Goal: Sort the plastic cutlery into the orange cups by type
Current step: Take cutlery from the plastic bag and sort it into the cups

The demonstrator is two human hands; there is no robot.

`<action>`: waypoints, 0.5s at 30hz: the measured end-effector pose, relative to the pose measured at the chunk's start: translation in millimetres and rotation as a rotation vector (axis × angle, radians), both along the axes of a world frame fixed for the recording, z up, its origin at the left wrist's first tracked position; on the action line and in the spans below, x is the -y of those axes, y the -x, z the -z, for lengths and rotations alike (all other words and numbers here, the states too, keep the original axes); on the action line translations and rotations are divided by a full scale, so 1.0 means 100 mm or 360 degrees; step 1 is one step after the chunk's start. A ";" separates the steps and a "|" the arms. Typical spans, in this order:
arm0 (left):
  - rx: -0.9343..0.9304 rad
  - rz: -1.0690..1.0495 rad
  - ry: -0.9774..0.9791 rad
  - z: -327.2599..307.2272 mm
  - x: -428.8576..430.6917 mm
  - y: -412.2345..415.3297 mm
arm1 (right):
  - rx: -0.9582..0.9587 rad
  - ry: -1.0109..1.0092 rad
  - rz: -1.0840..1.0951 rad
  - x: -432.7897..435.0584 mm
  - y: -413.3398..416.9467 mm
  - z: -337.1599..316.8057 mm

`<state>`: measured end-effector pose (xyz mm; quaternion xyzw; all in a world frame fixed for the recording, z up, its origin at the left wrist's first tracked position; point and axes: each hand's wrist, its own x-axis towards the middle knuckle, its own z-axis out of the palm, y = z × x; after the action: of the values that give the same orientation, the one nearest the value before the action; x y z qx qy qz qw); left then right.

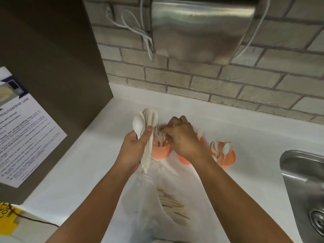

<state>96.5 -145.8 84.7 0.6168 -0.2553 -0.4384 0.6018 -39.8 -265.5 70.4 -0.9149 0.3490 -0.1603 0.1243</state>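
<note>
Orange cup [160, 153] of forks [159, 137]

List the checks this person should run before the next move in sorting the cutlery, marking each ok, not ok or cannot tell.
1. Left hand grips the cutlery bundle firmly: ok.
2. Fork cup upright, only forks showing: ok.
3. Spoon cup upright, holding spoons: ok.
4. Middle cup contents: cannot tell, the right hand hides it.
5. Right hand free of forks: cannot tell.
</note>
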 end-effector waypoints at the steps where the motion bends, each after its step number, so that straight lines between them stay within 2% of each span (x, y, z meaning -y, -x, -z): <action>1: 0.0029 0.0019 0.0000 -0.01 -0.01 0.02 | 0.0120 0.0026 0.0034 -0.02 0.02 -0.01; 3: 0.0103 0.0059 0.0002 -0.03 -0.01 0.04 | 0.0620 -0.0164 0.0223 -0.10 0.03 -0.16; 5: 0.0181 0.0097 0.0001 -0.04 0.00 0.06 | 0.1073 -0.0696 0.0374 -0.13 0.02 -0.37; 7: 0.0228 0.0125 -0.0009 -0.05 0.02 0.09 | 0.1180 -0.1105 0.0378 -0.12 0.02 -0.51; 10: 0.0241 0.0136 0.0005 -0.08 0.05 0.14 | 0.1188 -0.1058 0.0314 -0.10 0.06 -0.51; 15: 0.0304 0.0118 -0.0003 -0.06 0.07 0.14 | 0.1344 -0.0964 0.0447 -0.05 0.10 -0.50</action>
<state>82.5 -152.7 90.8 0.6464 -0.3338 -0.3998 0.5576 -49.6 -260.5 120.2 -0.6386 0.4182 -0.4214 0.4896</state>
